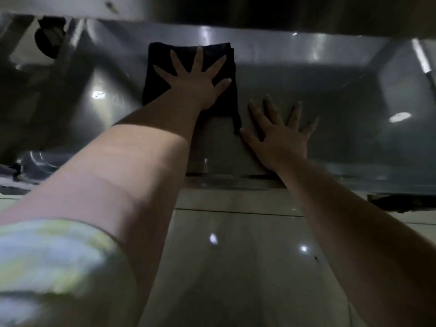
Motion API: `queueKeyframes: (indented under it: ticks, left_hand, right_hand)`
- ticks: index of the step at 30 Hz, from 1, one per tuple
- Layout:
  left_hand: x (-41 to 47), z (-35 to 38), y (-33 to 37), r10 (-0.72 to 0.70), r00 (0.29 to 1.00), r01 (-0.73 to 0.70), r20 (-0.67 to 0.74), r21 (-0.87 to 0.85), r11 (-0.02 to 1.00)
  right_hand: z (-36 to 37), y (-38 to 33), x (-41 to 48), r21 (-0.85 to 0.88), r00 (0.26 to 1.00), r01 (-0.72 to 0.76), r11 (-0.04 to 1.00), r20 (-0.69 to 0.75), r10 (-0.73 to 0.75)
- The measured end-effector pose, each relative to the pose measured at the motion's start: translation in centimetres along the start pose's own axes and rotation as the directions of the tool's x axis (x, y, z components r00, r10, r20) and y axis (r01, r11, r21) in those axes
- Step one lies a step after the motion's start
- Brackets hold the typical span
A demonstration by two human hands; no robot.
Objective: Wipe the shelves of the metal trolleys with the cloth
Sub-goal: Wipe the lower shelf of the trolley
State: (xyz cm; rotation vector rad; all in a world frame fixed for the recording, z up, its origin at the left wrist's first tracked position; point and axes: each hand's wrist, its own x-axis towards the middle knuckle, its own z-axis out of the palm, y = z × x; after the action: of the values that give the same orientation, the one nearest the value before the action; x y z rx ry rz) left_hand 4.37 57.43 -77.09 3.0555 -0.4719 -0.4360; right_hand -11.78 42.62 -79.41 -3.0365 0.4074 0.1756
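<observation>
A dark folded cloth lies flat on the grey metal trolley shelf, toward its back wall. My left hand presses down on the cloth, palm flat and fingers spread wide. My right hand rests palm down on the bare shelf, just to the right of the cloth's near corner and closer to me, fingers apart and holding nothing. Whether its thumb touches the cloth's corner I cannot tell.
The shelf above hangs low over the work area. The shelf's front rim runs across the middle of the view, with glossy floor tiles below it. A dark wheel-like shape shows at the upper left.
</observation>
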Motion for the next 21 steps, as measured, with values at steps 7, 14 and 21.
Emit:
queueKeyframes:
  ticks: [7, 14, 21]
  left_hand:
    - [-9.3, 3.3, -3.0, 0.153, 0.981, -0.151, -0.119, 0.025, 0.988]
    - [-11.1, 3.3, -10.5, -0.081, 0.988, 0.084, -0.133, 0.022, 0.996]
    - [-4.3, 1.5, -4.4, -0.209, 0.972, 0.202, -0.112, -0.071, 0.977]
  right_hand:
    - [-0.1, 0.2, 0.1, 0.035, 1.000, 0.005, 0.999, 0.010, -0.005]
    - [0.0, -0.1, -0.2, 0.035, 1.000, 0.012, 0.999, -0.027, -0.011]
    - [0.2, -0.9, -0.1, 0.045, 0.999, 0.006, 0.999, -0.034, -0.004]
